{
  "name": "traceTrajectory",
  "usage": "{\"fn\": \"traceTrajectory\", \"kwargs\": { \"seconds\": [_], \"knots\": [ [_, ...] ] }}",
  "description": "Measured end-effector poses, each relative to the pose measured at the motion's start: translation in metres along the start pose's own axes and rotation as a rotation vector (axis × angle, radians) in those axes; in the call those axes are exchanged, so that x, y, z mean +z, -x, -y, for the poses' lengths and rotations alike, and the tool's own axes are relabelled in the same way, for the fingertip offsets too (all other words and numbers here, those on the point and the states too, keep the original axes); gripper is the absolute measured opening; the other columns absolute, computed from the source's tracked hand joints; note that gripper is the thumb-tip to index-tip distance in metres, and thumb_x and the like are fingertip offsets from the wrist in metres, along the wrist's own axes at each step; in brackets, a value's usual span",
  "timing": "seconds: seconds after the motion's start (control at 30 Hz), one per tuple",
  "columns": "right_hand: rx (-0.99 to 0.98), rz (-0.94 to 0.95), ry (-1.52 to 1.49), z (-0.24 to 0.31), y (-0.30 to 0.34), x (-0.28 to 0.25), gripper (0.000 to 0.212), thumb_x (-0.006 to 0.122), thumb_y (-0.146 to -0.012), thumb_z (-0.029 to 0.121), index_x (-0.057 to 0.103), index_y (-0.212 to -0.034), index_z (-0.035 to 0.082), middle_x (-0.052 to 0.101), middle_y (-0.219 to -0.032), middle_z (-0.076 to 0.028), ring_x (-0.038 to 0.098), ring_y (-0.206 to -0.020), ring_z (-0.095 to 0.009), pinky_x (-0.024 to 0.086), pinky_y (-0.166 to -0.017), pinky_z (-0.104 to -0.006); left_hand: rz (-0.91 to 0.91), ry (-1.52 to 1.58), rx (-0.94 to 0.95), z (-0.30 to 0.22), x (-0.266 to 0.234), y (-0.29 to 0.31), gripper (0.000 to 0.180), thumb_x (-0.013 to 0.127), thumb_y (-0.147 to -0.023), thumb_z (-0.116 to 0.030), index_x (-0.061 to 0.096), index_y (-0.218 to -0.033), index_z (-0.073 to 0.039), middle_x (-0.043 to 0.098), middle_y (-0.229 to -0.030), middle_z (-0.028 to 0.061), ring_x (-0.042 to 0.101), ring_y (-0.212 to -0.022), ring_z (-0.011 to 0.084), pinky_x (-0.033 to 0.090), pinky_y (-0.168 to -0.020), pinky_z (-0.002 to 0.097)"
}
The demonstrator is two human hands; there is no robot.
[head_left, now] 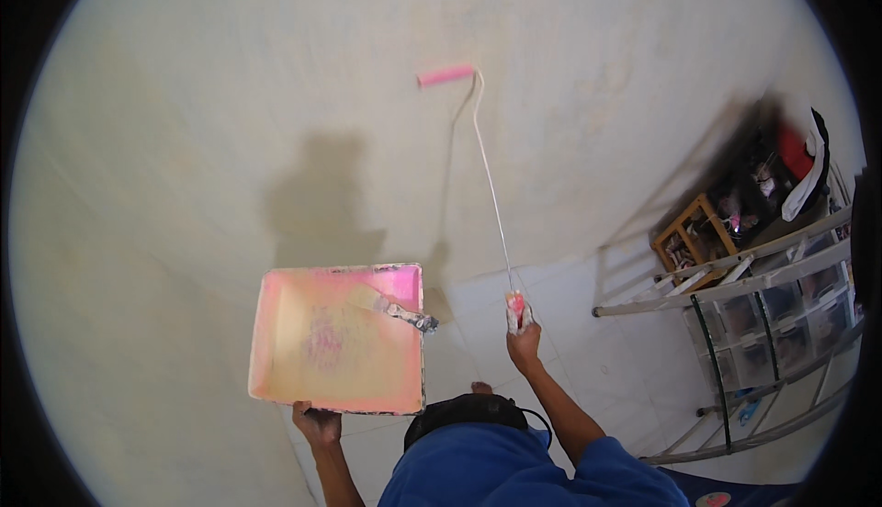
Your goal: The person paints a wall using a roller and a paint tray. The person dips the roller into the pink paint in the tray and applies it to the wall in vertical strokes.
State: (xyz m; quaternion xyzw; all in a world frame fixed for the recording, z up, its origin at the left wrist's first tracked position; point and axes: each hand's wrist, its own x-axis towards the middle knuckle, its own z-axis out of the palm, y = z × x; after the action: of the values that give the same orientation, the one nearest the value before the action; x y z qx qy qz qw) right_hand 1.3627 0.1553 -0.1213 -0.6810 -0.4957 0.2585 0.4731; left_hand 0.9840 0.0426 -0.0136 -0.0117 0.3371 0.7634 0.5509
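My left hand (318, 422) grips the near edge of a square paint tray (260, 332), its fingers partly hidden beneath the rim. Cream and pink paint coats the tray, with brighter pink in its far right corner. A paint-smeared brush (404, 313) lies across the tray's right side, its handle poking over the rim. Wrapped round the handle of a long-framed paint roller (494, 197) is my right hand (524, 340). The pink roller sleeve (446, 75) is up at the pale wall (570, 130); whether it touches the wall I cannot tell.
On the right, a ladder (717, 273) stands beside clear plastic drawers (735, 332). Behind it are a small wooden frame (695, 241) and a dark shelf with assorted items (758, 181). White floor tiles (588, 346) run below the wall. My shadow falls on the wall above the tray.
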Motion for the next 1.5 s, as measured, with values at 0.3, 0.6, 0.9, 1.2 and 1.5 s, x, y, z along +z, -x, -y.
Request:
{"fn": "traceTrajectory", "kwargs": {
  "seconds": [0.3,0.6,0.9,1.2,1.5],
  "knots": [
    [-0.045,0.006,0.197,-0.053,0.094,-0.068,0.032,0.063,-0.088,0.031,0.058,-0.084,0.0,0.056,-0.056,-0.011,0.049,-0.048,-0.018,0.04,-0.047,-0.0385,0.056,-0.02,-0.113,-0.015,-0.021,-0.033,0.008,0.058,-0.069,-0.012,0.051,-0.072,-0.011,0.048,-0.061,0.0002,0.046,-0.054,0.0161,0.037,-0.05,0.0318],
    [0.033,0.217,0.311,0.064,0.087,-0.192,0.031,0.063,-0.088,0.024,0.059,-0.094,-0.006,0.06,-0.076,-0.017,0.057,-0.069,-0.023,0.046,-0.065,-0.0334,0.148,-0.063,-0.177,-0.019,-0.013,-0.071,0.049,0.059,-0.063,-0.011,0.052,-0.11,-0.002,0.056,-0.099,0.0082,0.052,-0.095,0.0251,0.043,-0.088,0.0436],
    [-0.222,0.484,0.493,0.17,0.093,-0.181,0.027,0.069,-0.079,0.016,0.063,-0.098,-0.003,0.064,-0.08,-0.018,0.06,-0.066,-0.029,0.048,-0.065,-0.0327,0.201,-0.073,-0.231,-0.013,-0.013,-0.08,0.061,0.06,-0.061,-0.013,0.049,-0.119,0.0,0.054,-0.113,0.0113,0.05,-0.108,0.0284,0.04,-0.094,0.0492],
    [-0.364,0.749,0.591,0.214,0.06,-0.147,0.038,0.07,-0.08,0.026,0.062,-0.108,0.001,0.062,-0.101,-0.024,0.058,-0.094,-0.04,0.046,-0.084,-0.0404,0.194,-0.134,-0.247,-0.023,-0.004,-0.07,0.059,0.059,-0.062,-0.012,0.049,-0.119,0.001,0.055,-0.112,0.0116,0.052,-0.106,0.0277,0.041,-0.092,0.048],
    [-0.525,0.797,0.72,0.235,0.041,-0.149,0.037,0.073,-0.075,0.021,0.063,-0.104,0.002,0.064,-0.096,-0.02,0.058,-0.089,-0.04,0.046,-0.081,-0.0432,0.211,-0.144,-0.27,-0.023,-0.012,-0.069,0.062,0.058,-0.062,-0.012,0.046,-0.122,0.001,0.055,-0.114,0.0111,0.053,-0.105,0.0272,0.043,-0.09,0.0467]
  ]
}}
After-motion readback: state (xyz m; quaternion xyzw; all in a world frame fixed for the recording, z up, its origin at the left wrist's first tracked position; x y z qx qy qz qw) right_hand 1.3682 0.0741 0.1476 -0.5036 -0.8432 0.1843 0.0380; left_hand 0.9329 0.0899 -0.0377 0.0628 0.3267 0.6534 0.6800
